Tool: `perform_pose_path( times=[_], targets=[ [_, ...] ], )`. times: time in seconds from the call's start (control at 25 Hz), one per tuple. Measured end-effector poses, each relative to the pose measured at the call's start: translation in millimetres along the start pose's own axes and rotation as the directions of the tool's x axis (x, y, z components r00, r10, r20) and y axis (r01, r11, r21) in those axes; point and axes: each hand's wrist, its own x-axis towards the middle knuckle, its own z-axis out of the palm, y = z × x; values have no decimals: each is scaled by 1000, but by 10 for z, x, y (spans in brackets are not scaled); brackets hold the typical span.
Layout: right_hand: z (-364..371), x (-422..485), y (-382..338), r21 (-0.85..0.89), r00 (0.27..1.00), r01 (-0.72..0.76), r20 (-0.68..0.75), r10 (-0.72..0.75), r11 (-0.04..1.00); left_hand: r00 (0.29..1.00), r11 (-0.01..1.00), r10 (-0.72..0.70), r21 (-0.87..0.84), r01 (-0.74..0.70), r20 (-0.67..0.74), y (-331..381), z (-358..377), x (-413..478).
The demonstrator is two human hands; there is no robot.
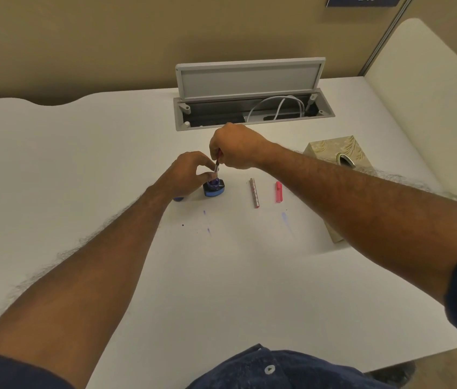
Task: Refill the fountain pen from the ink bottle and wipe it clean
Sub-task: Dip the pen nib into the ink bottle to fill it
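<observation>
White desk surface [109,164] lay below me, flecked with blue ink. My left hand [186,171] curled its fingers around the small dark ink bottle with a blue label [214,188], steadying it. My right hand [235,147] pinched the thin fountain pen section [217,162], tip lowered into the bottle's mouth. Nearby lay a silver pen barrel [254,192] and a pink cap [278,191], apart.

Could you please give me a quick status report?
Right hand holds pen section over open ink bottle. Left hand steadies bottle. Nothing in the way.
</observation>
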Motion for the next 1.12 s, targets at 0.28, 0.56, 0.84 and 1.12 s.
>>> perform_pose_path(
  times=[0.28,0.56,0.84,1.12],
  targets=[
    [80,14,-48,-4,1000,-7,21,7,1000,997,991,6,-130,-16,-77,-46,87,-54],
    [121,66,-40,-16,999,4,39,-4,1000,996,988,7,-153,-21,-90,-116,96,-58],
    [130,99,-24,-1,999,-3,42,3,1000,995,991,21,-126,-33,-96,-135,122,-53],
    [17,122,78,124,993,-97,73,89,988,994,992,35,-117,-47,-104,-161,138,-56]
  ],
)
